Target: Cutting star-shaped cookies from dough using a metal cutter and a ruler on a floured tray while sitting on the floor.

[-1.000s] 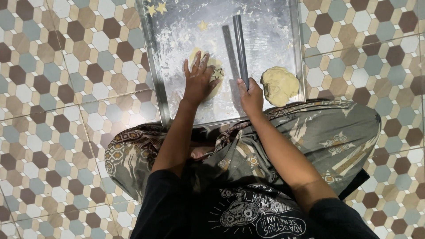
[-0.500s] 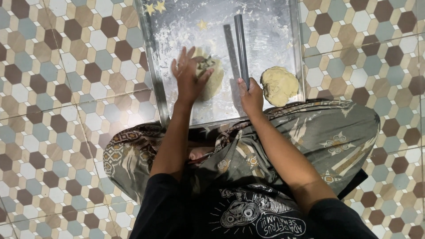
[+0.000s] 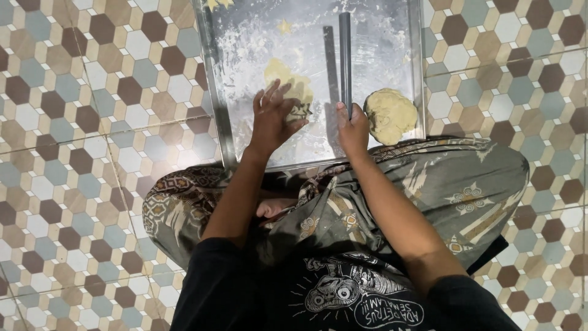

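Note:
A floured metal tray (image 3: pixel 215 92) lies on the tiled floor in front of my crossed legs. A flattened piece of pale dough (image 3: pixel 286 79) sits in its middle. My left hand (image 3: pixel 274 117) rests flat on the dough's near edge with fingers spread. My right hand (image 3: pixel 353 130) is closed around the near end of a long grey metal rod (image 3: pixel 345 55), which lies lengthwise on the tray to the right of the dough. A rounded lump of dough (image 3: pixel 391 114) sits at the tray's near right corner, just right of my right hand.
Small star-shaped dough pieces (image 3: pixel 285 26) lie near the tray's far side. My patterned grey wrap (image 3: pixel 453 184) covers my knees and overlaps the tray's near edge. Hexagon floor tiles (image 3: pixel 92 122) surround the tray on both sides.
My left hand slid left across the flattened dough, then came back toward its near edge. My right hand has stayed on the rod's end.

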